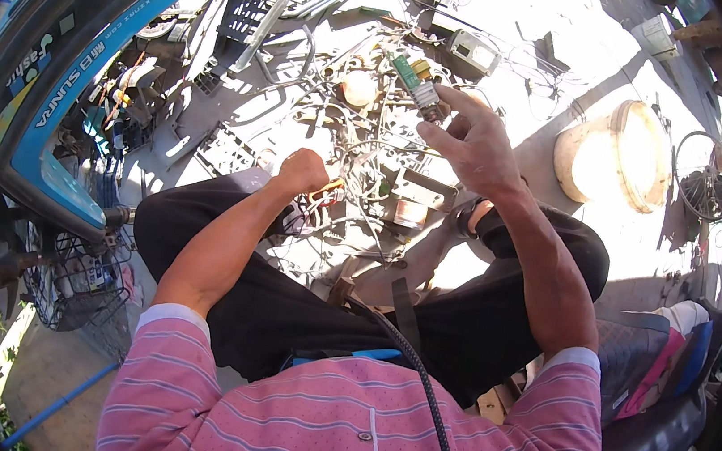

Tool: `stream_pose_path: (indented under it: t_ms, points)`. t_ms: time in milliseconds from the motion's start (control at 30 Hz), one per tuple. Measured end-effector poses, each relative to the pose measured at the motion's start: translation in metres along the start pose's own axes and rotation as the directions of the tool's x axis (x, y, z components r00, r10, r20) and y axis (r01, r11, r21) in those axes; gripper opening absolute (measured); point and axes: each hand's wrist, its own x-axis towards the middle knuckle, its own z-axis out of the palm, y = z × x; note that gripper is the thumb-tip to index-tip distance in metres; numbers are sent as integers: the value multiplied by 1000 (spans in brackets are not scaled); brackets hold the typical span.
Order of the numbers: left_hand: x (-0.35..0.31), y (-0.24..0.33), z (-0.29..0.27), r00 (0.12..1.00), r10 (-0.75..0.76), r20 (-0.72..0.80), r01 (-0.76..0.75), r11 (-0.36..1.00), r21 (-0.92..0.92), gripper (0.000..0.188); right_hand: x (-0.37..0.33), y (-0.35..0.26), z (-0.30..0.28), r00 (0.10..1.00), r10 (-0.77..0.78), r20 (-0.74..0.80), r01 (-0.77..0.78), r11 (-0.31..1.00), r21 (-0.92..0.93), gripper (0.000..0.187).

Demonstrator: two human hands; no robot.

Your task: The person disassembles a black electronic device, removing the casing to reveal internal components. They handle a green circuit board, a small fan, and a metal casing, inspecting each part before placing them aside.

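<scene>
My right hand [483, 150] is raised over a heap of scrap, thumb and fingers pinching a small part [413, 80]. The part has a green, board-like end, a yellowish piece at its side and a silvery end by my fingertips; its exact kind is unclear. Lower and to the left, my left hand [303, 170] is closed in a fist. An orange-handled tool [327, 190] shows right against its lower edge. Whether the fist grips that tool or something else is hidden. Between and beyond both hands lies the heap of cables and metal pieces [362, 140].
A blue and black vehicle body panel [79, 101] rises at the left, above a wire basket [79, 281]. A large pale bucket [617, 158] lies on its side at the right, near a spoked wheel [707, 178]. A grey boxy device [472, 54] sits behind the heap. My bent knees frame the heap's near side.
</scene>
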Motion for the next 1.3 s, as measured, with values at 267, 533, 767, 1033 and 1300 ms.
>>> stream_pose_path:
  t_ms: [267, 533, 767, 1033, 1300]
  points:
    - [-94, 90, -124, 872, 294, -392, -323, -257, -911, 66, -14, 2, 19, 952, -289, 96, 304, 924, -232, 52]
    - [-91, 57, -150, 866, 101, -489, -380, -503, -776, 40, -8, -11, -1, 983, -183, -20, 184, 970, 156, 62]
    - [-100, 44, -157, 860, 177, -478, -330, -520, -788, 46, 16, 7, -59, 964, -263, 44, 57, 363, 930, 52]
    - [-96, 113, -107, 873, 488, 6, -203, 375, -905, 42, 33, 13, -69, 794, -600, 98, -189, -90, 978, 63]
    - [-104, 108, -127, 793, 600, -105, -286, 214, -934, 44, 30, 7, -85, 987, -162, 0, 7, 45, 999, 77]
